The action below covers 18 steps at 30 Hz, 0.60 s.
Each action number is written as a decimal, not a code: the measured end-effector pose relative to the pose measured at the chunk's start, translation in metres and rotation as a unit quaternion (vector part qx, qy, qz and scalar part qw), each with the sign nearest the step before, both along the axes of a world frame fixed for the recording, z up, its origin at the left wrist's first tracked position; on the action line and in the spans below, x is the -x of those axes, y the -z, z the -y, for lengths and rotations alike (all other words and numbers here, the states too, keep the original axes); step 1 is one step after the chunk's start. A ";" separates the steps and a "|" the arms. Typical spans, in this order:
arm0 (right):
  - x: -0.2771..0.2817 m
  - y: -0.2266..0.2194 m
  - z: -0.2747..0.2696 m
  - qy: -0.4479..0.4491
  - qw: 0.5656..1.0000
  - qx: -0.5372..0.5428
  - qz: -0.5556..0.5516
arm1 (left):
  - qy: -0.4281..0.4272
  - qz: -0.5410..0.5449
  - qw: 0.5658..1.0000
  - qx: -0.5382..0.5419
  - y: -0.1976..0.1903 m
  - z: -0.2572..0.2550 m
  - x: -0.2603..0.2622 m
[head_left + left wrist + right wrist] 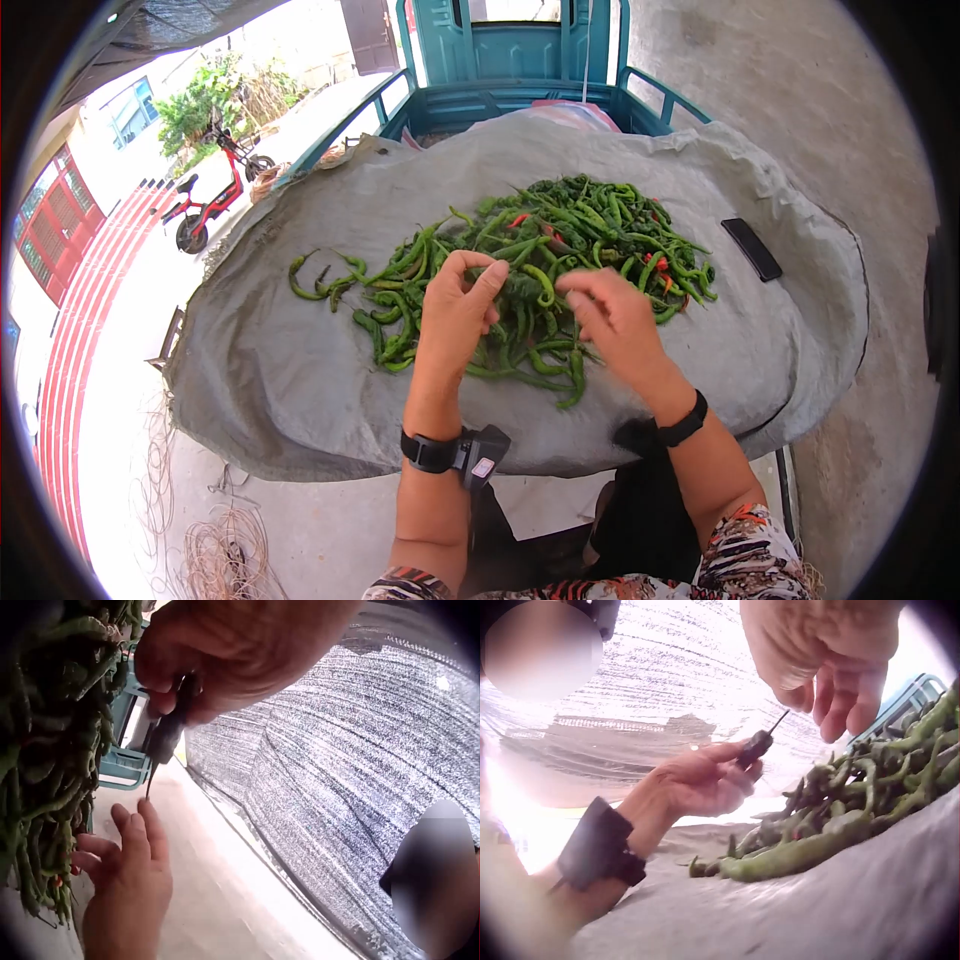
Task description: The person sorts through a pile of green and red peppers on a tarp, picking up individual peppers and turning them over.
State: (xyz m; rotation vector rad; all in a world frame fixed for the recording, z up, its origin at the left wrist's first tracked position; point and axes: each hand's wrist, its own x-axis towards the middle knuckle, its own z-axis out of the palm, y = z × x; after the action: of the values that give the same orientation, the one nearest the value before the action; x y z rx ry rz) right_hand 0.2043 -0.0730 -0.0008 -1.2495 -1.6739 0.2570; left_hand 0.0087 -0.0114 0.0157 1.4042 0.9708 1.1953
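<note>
A heap of long green chili peppers [610,215], with a few red ones, lies on a grey sheet [300,390]. Over its near side, my left hand [458,305] pinches a dark chili pepper [756,748] between thumb and fingers. The pepper's thin stalk [151,780] sticks out toward my right hand [625,325]. In the left wrist view, the stalk's tip meets the fingertips of that right hand [127,892]. Those fingers are loosely bent, with thumb and forefinger apart in the head view.
A black phone [752,249] lies on the sheet to the right of the heap. The sheet covers the bed of a teal cargo vehicle [545,60]. Coiled wire [230,550] lies on the ground at the lower left, and a red scooter [215,200] stands beyond.
</note>
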 end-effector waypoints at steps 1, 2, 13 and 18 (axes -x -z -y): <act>-0.003 -0.003 -0.001 0.050 0.996 0.038 -0.062 | -0.031 -0.006 0.999 -0.016 0.004 -0.002 0.000; -0.010 -0.003 -0.004 0.098 0.995 0.016 -0.028 | -0.075 -0.009 0.996 -0.039 0.009 -0.005 0.000; -0.080 0.026 -0.035 0.331 0.915 0.042 0.227 | -0.360 -0.310 0.853 -0.217 0.026 -0.018 0.007; -0.076 0.025 -0.036 0.316 0.944 0.006 0.099 | -0.204 -0.144 0.945 -0.212 0.023 -0.015 -0.005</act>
State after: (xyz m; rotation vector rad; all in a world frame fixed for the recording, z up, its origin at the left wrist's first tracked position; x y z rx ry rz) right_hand 0.2807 -0.0369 -0.0260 -1.7928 -1.3405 -0.2568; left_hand 0.0137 0.0035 -0.0073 1.8109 1.3070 1.6056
